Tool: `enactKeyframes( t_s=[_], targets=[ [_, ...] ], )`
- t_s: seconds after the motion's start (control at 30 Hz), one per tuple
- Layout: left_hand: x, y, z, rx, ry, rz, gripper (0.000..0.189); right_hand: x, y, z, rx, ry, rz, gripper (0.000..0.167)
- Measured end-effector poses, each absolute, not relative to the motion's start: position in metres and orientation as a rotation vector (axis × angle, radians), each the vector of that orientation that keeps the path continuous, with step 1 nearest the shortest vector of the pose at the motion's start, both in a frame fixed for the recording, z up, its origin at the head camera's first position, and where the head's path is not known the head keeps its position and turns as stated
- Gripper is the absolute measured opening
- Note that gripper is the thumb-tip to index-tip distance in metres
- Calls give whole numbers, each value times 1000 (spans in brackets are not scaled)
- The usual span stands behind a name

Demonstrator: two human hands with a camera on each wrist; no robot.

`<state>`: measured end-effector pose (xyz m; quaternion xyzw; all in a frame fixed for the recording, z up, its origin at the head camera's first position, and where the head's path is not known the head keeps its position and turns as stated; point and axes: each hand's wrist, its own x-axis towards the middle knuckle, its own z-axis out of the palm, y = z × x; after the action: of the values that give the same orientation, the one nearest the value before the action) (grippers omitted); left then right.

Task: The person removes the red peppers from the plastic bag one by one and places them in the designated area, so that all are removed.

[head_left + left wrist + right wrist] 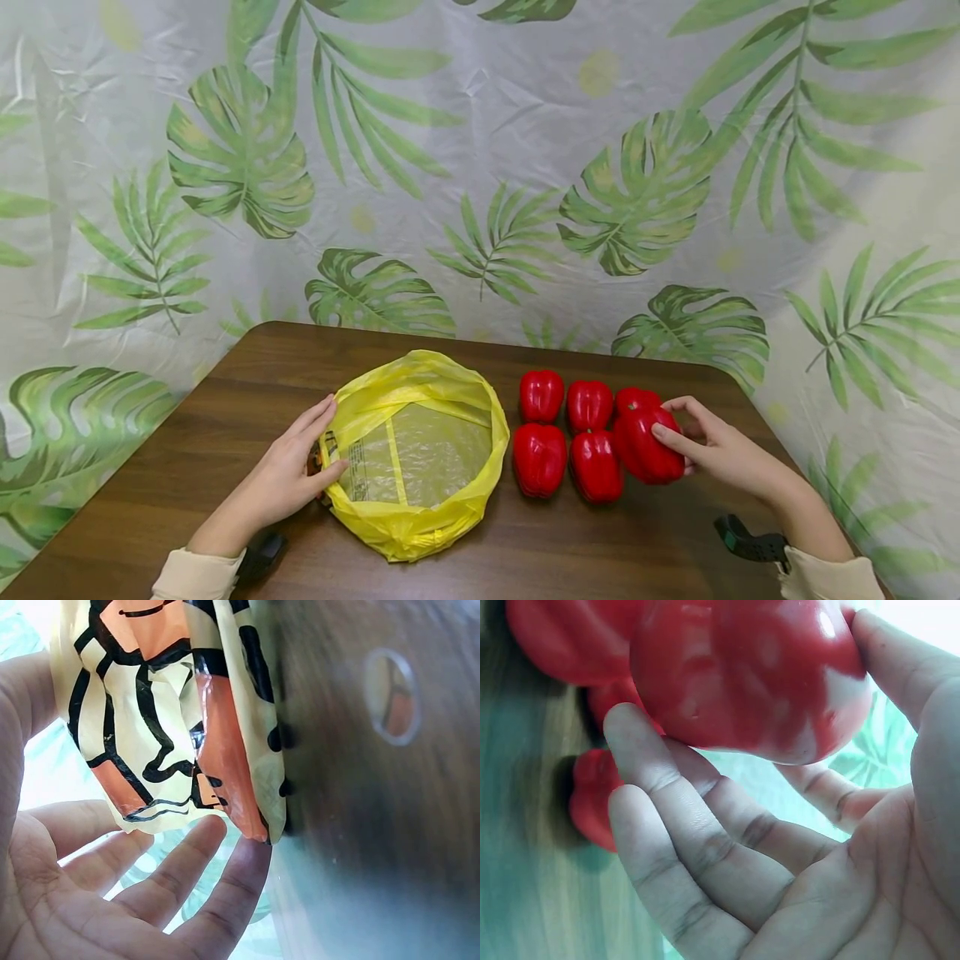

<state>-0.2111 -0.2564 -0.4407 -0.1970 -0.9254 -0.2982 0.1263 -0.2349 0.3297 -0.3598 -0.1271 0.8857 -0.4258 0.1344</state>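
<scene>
A yellow plastic bag (420,533) stands wide open on the table, its see-through bottom showing. At its left rim my left hand (281,475) holds the bag, thumb over the edge and fingers along the outside. The left wrist view shows the outer wall (150,735), printed orange and black. My right hand (716,454) grips a glossy red bell pepper (648,446), thumb on the near side and fingers behind it. That pepper partly hides another red bell pepper (636,397) in the back row. More bell peppers (540,460) sit close by, to the bag's right.
The dark wooden table (570,550) ends at a rounded back edge, right before a leaf-patterned cloth (517,125). Black straps sit at both wrists, one a black band (750,543) on the right.
</scene>
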Motion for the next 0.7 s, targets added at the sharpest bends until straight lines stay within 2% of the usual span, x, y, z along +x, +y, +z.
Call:
enactKeyframes(
  t_s=[0.7],
  targets=[
    [-210,-259,-441,-576,-2706,-868,83,-238,355,-389,-295,2448,-1225,53]
  ],
)
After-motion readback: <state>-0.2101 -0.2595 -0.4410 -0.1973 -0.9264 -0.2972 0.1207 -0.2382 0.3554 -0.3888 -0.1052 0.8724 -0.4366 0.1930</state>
